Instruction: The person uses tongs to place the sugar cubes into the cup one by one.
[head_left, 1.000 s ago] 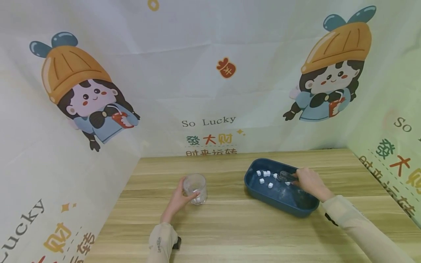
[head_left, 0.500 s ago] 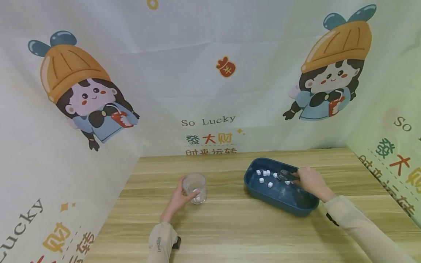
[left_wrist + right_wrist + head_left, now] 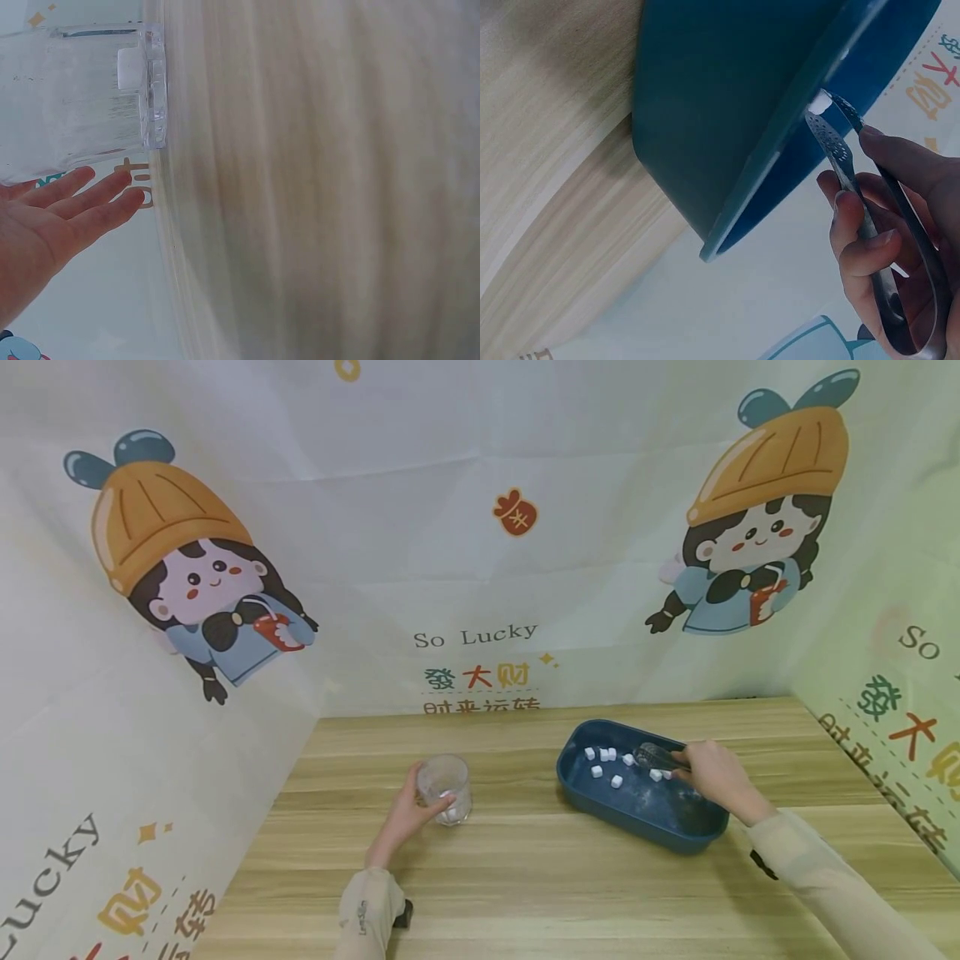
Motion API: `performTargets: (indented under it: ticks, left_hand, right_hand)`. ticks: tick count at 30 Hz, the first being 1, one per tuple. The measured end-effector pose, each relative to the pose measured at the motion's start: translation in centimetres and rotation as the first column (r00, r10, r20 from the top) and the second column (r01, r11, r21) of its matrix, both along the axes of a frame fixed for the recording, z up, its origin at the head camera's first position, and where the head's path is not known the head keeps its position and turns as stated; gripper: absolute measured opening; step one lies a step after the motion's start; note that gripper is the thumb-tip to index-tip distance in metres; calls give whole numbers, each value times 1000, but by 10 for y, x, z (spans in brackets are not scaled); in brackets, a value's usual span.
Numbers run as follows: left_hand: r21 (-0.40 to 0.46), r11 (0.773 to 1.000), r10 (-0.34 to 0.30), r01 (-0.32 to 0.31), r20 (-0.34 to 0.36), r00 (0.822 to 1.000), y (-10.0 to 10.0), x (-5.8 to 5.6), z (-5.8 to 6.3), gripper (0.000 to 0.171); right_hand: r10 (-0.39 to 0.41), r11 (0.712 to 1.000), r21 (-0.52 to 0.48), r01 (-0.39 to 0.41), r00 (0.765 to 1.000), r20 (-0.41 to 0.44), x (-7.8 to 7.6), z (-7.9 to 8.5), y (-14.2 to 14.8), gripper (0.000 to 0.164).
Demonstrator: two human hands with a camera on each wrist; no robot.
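At the left of the head view, a clear glass (image 3: 444, 785) stands on the table with white cubes at its bottom. My left hand (image 3: 408, 814) holds it from the side, thumb across the front. In the left wrist view, lower fingers (image 3: 112, 199) extend beside the glass, one white cube showing through its wall. To the right, my right hand (image 3: 716, 777) grips metal tongs (image 3: 889, 292) over a dark blue basin (image 3: 637, 814). Their perforated tips reach inside the rim, a white piece between them in the right wrist view. Several white cubes (image 3: 617, 782) lie in the basin.
Both objects stand on a wood-grain table (image 3: 510, 893), the glass left and the basin right. A printed cloth (image 3: 360, 527) hangs behind and along both sides. The basin's raised rim (image 3: 780, 142) stands close to the right hand.
My right hand and the tongs have shifted slightly right over the basin, leaving a cube near the tips more exposed. The left hand and glass have stayed in place.
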State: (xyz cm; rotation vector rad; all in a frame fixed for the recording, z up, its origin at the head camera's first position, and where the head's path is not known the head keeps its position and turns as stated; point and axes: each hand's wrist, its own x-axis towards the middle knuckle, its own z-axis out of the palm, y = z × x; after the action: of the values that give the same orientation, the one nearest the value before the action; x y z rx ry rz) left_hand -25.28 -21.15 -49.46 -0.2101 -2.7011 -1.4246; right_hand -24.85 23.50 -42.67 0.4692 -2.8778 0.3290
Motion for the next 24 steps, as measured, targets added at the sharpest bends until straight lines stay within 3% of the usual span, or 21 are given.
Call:
performTargets:
  ticks: [24]
  left_hand:
    - [12, 1000, 0, 0, -14, 1000, 0, 0, 0, 80]
  right_hand:
    - [-6, 998, -69, -1, 995, -97, 16, 20, 1, 33]
